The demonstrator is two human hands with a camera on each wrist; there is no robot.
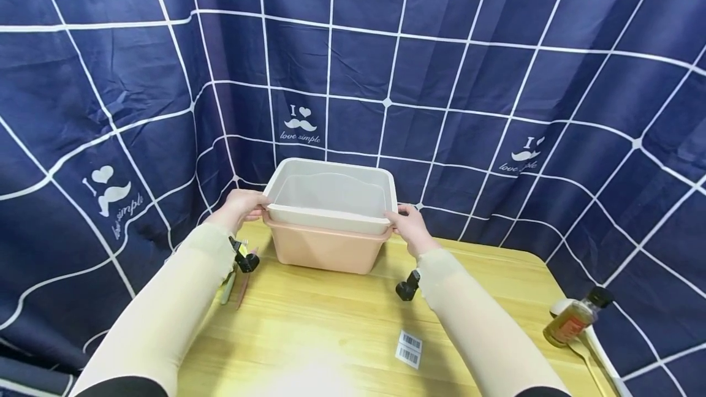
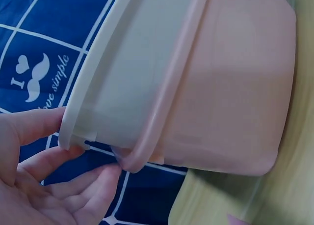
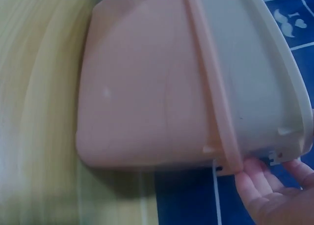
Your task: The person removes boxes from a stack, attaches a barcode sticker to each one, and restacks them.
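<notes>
A white plastic bin [image 1: 330, 218] sits nested in the top of a pink bin [image 1: 325, 250], its walls standing well above the pink rim. My left hand [image 1: 241, 207] pinches the white rim at its left end. In the left wrist view the thumb lies over that rim [image 2: 68, 107], with a finger beneath it and other fingertips right at the pink rim [image 2: 135, 161]. At the opposite end, my right hand [image 1: 410, 228] grips the white rim, its lower fingers [image 3: 255, 173] close by the pink rim in the right wrist view. The white bin's floor is hidden.
Slim green and pink-handled utensils [image 1: 236, 280] lie left of the bins on the wooden table [image 1: 309, 305]. A barcode label [image 1: 409, 349] is at the front. On the right are an oil bottle [image 1: 573, 322] and a spoon [image 1: 587, 360]. A blue curtain [image 1: 430, 78] hangs behind.
</notes>
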